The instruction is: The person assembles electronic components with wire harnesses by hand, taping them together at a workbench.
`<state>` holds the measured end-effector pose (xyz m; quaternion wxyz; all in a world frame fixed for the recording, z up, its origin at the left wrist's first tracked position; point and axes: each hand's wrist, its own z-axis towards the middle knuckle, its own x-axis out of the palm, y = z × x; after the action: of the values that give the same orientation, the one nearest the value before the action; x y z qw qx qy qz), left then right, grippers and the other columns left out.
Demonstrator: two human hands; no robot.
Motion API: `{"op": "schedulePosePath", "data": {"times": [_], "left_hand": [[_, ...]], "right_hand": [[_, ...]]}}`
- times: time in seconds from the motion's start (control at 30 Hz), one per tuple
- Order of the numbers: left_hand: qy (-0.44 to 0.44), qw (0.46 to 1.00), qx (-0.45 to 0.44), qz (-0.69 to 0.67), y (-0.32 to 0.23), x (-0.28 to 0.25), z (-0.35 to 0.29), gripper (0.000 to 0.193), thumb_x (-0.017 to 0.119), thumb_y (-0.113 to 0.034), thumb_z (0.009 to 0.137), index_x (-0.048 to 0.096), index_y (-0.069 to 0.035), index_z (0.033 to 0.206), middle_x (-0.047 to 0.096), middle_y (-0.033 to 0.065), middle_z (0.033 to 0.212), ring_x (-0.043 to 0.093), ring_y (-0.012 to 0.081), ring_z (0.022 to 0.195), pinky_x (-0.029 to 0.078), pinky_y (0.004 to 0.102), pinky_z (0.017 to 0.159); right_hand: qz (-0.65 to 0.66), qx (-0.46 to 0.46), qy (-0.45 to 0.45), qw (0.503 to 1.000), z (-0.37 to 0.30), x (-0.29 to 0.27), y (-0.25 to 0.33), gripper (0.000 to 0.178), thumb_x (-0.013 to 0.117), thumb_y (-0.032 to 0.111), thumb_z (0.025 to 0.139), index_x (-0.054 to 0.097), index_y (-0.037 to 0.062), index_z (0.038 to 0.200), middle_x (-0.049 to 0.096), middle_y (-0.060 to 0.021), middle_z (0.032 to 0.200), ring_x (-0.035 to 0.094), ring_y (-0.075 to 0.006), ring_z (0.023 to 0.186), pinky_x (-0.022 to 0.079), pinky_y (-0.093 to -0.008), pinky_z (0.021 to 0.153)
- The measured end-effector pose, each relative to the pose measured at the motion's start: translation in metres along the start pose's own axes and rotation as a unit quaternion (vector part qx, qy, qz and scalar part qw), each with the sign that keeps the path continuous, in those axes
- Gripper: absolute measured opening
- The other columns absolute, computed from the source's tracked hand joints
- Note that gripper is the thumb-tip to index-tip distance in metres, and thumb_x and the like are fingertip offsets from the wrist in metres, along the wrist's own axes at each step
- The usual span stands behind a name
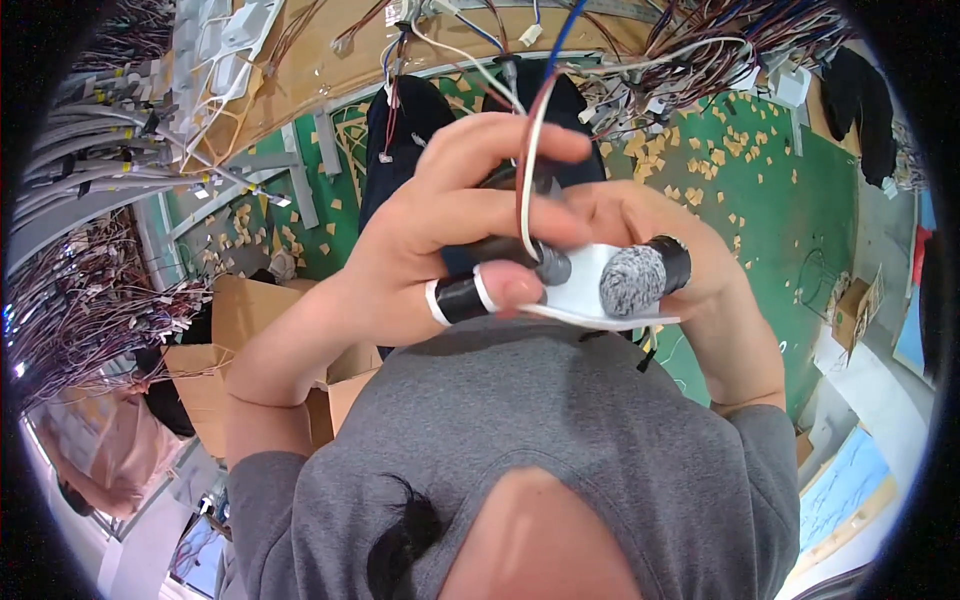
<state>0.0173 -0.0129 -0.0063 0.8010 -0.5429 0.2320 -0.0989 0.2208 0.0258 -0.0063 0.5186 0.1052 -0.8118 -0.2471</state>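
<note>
Close in front of my grey shirt, both hands come together at a small white plastic piece [585, 290]. My right hand [670, 225] grips it, the thumb pressed on its face; that thumb wears a fuzzy grey-and-white cover [633, 281] held by black tape. A dark grey cable sleeve [553, 266] meets the piece's left side, with white, brown-red and blue wires [528, 180] running up from it. My left hand [420, 230] is closed around this sleeve, its thumb banded in black and white tape. Its fingers are slightly blurred and hide part of the sleeve.
Ahead is a cardboard-covered bench [345, 65] with loose wires and white connectors. Thick cable bundles [100, 140] hang at the left, above an open cardboard box [195, 390]. Cardboard scraps [700, 160] litter the green floor. Another person [115, 445] is at the lower left.
</note>
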Motion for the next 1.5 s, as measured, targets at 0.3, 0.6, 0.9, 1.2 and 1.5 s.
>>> {"op": "schedulePosePath", "data": {"times": [0.3, 0.6, 0.9, 1.2, 1.5], "left_hand": [[-0.052, 0.996, 0.071, -0.031, 0.009, 0.006, -0.002, 0.023, 0.062, -0.025, 0.081, 0.056, -0.003, 0.081, 0.050, 0.0130, 0.090, 0.051, 0.0265, 0.085, 0.042, 0.0387, 0.075], [-0.061, 0.998, 0.006, 0.014, -0.010, -0.004, 0.001, 0.022, 0.066, -0.020, 0.077, 0.055, 0.000, 0.073, 0.051, 0.0105, 0.083, 0.053, 0.0214, 0.074, 0.043, 0.0303, 0.064], [-0.188, 0.919, -0.304, -0.167, -0.026, 0.008, 0.000, 0.021, 0.059, -0.020, 0.085, 0.054, 0.000, 0.088, 0.052, 0.0030, 0.079, 0.049, 0.0101, 0.064, 0.039, 0.0228, 0.055], [-0.096, 0.888, -0.353, -0.280, -0.023, -0.009, -0.001, 0.062, 0.069, -0.011, 0.073, 0.040, 0.001, 0.126, 0.054, 0.0053, 0.090, 0.054, 0.0101, 0.075, 0.043, 0.0203, 0.066], [-0.004, 0.999, 0.010, -0.050, 0.019, -0.008, 0.017, 0.038, 0.071, -0.025, 0.071, 0.058, -0.002, 0.099, 0.053, 0.0086, 0.099, 0.051, 0.0209, 0.090, 0.039, 0.0318, 0.081]], "right_hand": [[-0.147, 0.009, -0.116, 0.982, -0.012, 0.022, 0.011, 0.030, 0.068, 0.013, 0.072, 0.054, -0.0034, 0.093, 0.061, -0.0077, 0.088, 0.059, -0.0105, 0.077, 0.047, -0.0213, 0.069], [-0.188, -0.046, -0.180, 0.965, -0.002, 0.038, 0.015, 0.048, 0.079, 0.020, 0.059, 0.051, -0.0012, 0.092, 0.061, -0.0073, 0.086, 0.058, -0.0094, 0.077, 0.045, -0.0193, 0.068], [-0.655, -0.385, -0.231, 0.607, 0.015, 0.010, -0.011, 0.048, 0.064, -0.009, 0.051, 0.051, 0.0012, 0.096, 0.057, -0.0166, 0.100, 0.054, -0.0350, 0.088, 0.044, -0.0408, 0.076], [-0.393, -0.177, -0.262, 0.864, 0.010, 0.023, -0.002, 0.051, 0.074, 0.006, 0.061, 0.049, -0.0016, 0.104, 0.059, -0.0121, 0.100, 0.057, -0.0177, 0.093, 0.044, -0.0300, 0.081], [-0.024, -0.035, -0.069, 0.997, -0.003, 0.004, 0.000, 0.062, 0.079, 0.021, 0.061, 0.047, -0.0040, 0.109, 0.058, -0.0093, 0.099, 0.059, -0.0137, 0.090, 0.047, -0.0248, 0.078]]}}
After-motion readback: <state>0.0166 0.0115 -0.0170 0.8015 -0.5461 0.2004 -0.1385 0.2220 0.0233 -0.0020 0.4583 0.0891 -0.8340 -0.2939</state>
